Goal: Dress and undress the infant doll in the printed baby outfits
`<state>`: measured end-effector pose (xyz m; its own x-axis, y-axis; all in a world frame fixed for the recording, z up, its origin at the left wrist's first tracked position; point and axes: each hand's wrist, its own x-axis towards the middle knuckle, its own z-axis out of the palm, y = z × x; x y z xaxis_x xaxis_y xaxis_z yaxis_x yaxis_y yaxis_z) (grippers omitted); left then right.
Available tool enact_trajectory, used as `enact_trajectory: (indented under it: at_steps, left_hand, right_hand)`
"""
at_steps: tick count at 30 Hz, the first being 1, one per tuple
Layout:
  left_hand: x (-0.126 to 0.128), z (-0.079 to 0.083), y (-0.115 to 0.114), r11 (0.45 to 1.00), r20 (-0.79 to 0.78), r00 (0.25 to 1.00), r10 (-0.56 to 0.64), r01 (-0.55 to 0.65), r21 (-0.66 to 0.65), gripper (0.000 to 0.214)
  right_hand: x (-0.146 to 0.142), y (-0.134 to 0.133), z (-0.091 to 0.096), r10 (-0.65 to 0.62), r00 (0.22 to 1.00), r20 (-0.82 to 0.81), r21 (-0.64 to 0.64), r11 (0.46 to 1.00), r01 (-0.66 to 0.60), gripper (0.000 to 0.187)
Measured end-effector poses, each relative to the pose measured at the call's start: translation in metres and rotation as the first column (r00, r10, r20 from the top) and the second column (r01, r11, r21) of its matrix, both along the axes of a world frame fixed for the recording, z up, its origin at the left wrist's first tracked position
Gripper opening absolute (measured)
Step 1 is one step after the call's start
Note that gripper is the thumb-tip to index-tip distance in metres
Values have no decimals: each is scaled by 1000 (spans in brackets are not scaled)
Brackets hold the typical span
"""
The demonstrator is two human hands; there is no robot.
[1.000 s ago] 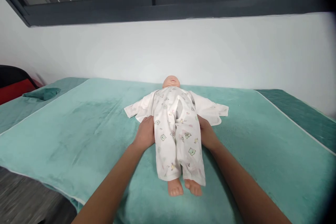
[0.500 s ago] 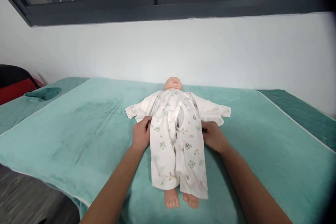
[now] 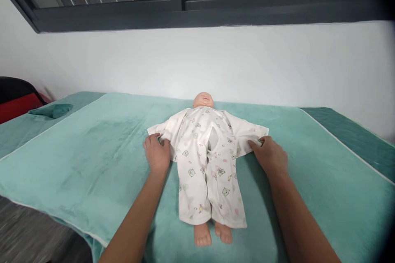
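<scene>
A baby doll [image 3: 203, 99] lies on its back, head toward the wall, its bare feet [image 3: 212, 234] nearest me. It wears a white long-sleeved baby shirt [image 3: 202, 119] with small animal prints, its sleeves spread to both sides. Matching baby pants [image 3: 194, 185] cover the front, with an opening at the crotch. My left hand [image 3: 156, 152] pinches the shirt's cloth close to the left sleeve. On the other side, my right hand [image 3: 270, 154] has thumb and finger closed on the shirt's edge beneath the right sleeve. Whether hem or sleeve is pinched is partly hidden.
A teal blanket [image 3: 92, 148] with pale seams covers the bed. Behind it stands a white wall [image 3: 197, 61] under a dark-framed barred window [image 3: 182, 12]. A red and black object [image 3: 20, 100] is at the far left, beside a folded teal cloth [image 3: 51, 111].
Both hands have moved outward from the sides of the pants to the shirt near the sleeves. The shirt's lower edges are now spread out flatter beside the pants.
</scene>
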<state>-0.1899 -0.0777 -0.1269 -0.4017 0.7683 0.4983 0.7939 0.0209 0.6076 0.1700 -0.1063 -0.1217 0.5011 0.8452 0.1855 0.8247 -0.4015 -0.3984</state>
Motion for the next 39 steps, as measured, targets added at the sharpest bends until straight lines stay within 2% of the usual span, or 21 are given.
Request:
enact_trajectory:
  at_steps: [2, 3, 6, 8, 11, 13, 16, 18, 19, 20, 22, 23, 24, 27, 29, 31, 33, 35, 37, 39]
  left_hand:
    - [1, 0, 0, 1000, -25, 1000, 0, 0, -16, 36]
    - [1, 0, 1, 1000, -38, 999, -3, 2, -29, 37]
    - [-1, -1, 2, 996, -88, 996, -24, 17, -87, 34]
    - [-2, -1, 2, 992, -124, 991, -45, 30, -119, 30]
    - [-4, -2, 2, 996, -135, 989, -58, 48, -81, 28]
    - [-5, -4, 2, 998, -99, 993, -59, 56, -33, 28]
    - [-6, -6, 2, 998, -30, 998, -61, 60, -25, 32]
    - [-7, -8, 2, 997, 0, 998, -57, 57, -61, 35]
    - [-7, -8, 2, 995, 10, 998, -57, 57, -82, 36]
    - [-7, -8, 2, 993, 20, 998, -57, 59, -100, 35]
    - [-7, -8, 2, 990, 45, 997, -62, 67, -121, 34]
    - [-7, -8, 2, 989, 57, 996, -65, 72, -126, 33]
    - [-7, -8, 2, 989, 66, 995, -69, 77, -129, 32]
    - [-6, -7, 2, 988, 74, 995, -64, 73, -137, 33]
    - [-5, -7, 2, 988, 75, 996, -55, 66, -141, 35]
    - [-5, -6, 2, 988, 101, 994, -49, 63, -140, 36]
    - [-4, -4, 1, 989, 159, 986, -48, 69, -129, 36]
    - [-2, -1, -1, 991, 228, 972, -51, 78, -110, 36]
    - [-1, 1, -3, 993, 283, 957, -67, 93, -79, 38]
    - [0, 3, -5, 993, 322, 943, -88, 108, -46, 41]
  right_hand:
    - [0, 1, 1, 41, 996, -78, 1, 999, -42, 37]
    - [0, 1, 1, 67, 989, -133, 46, 997, -61, 32]
    - [-1, 3, 0, 156, 928, -339, 308, 950, -47, 26]
    - [-5, 2, -1, 231, 833, -502, 448, 894, 22, 30]
    - [-14, 1, 3, 381, 617, -688, 523, 850, 58, 34]
    - [-24, 2, 13, 482, 507, -715, 569, 822, 21, 33]
    - [-44, 6, 41, 604, 415, -681, 646, 762, -48, 27]
    - [-58, 9, 66, 700, 354, -620, 698, 698, -158, 24]
    - [-63, 10, 79, 752, 327, -573, 708, 654, -265, 21]
    - [-68, 9, 90, 798, 305, -519, 686, 602, -409, 20]
    - [-71, 5, 106, 859, 264, -439, 536, 486, -690, 19]
    - [-70, 1, 108, 873, 261, -412, 467, 448, -763, 19]
    - [-68, -3, 107, 878, 281, -388, 434, 443, -785, 20]
    - [-59, -17, 84, 840, 452, -299, 539, 540, -647, 31]
    - [-56, -26, 63, 805, 534, -259, 584, 571, -577, 40]
    - [-58, -32, 46, 807, 535, -250, 552, 573, -606, 39]
    - [-64, -36, 40, 829, 505, -241, 517, 550, -656, 23]
    - [-69, -38, 43, 848, 486, -211, 542, 515, -664, 7]
    - [-70, -40, 52, 854, 483, -195, 606, 492, -625, 9]
    - [-67, -41, 62, 861, 457, -224, 599, 491, -632, 11]
